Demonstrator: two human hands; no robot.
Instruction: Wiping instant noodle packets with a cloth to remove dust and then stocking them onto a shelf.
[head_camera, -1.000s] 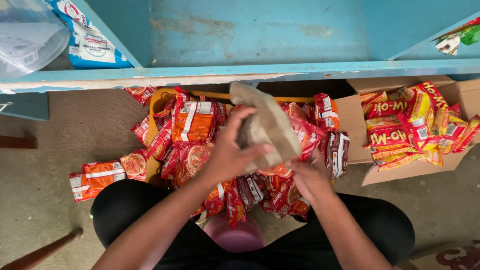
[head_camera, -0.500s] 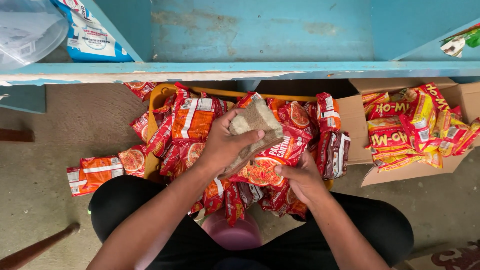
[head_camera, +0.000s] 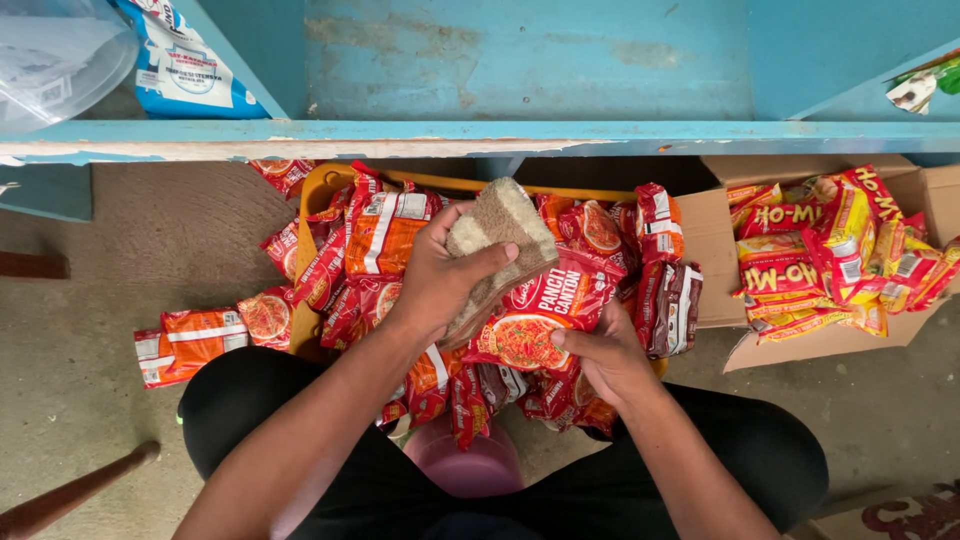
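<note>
A: Two hands in view, both engaged. Left hand (head_camera: 435, 275) clenched around a folded beige cloth (head_camera: 500, 225), thumb across its lower edge, cloth pressed onto the top of a red noodle packet (head_camera: 535, 315).

B: Right hand (head_camera: 605, 355)?

A: Grasping the lower right edge of the same red noodle packet, fingers curled under, thumb on the front face. Packet held tilted above the pile, between both hands.

B: Location of the pile?

A: Heaped in and over a yellow basket (head_camera: 330, 185), directly below the edge of a blue shelf (head_camera: 480, 135). More red and orange packets (head_camera: 210, 335) spilled on the concrete floor (head_camera: 90, 310), left of the basket.

B: Other items nearby?

A: Open cardboard box (head_camera: 715, 245) to the right, filled with yellow-and-red packets (head_camera: 820, 255). Blue-and-white bag (head_camera: 185, 65) and clear plastic container (head_camera: 55, 55) on the shelf, upper left. Purple round object (head_camera: 470, 465) between the knees, partly hidden under the packets. Wooden handle (head_camera: 75, 495) at lower left, on the floor.
</note>
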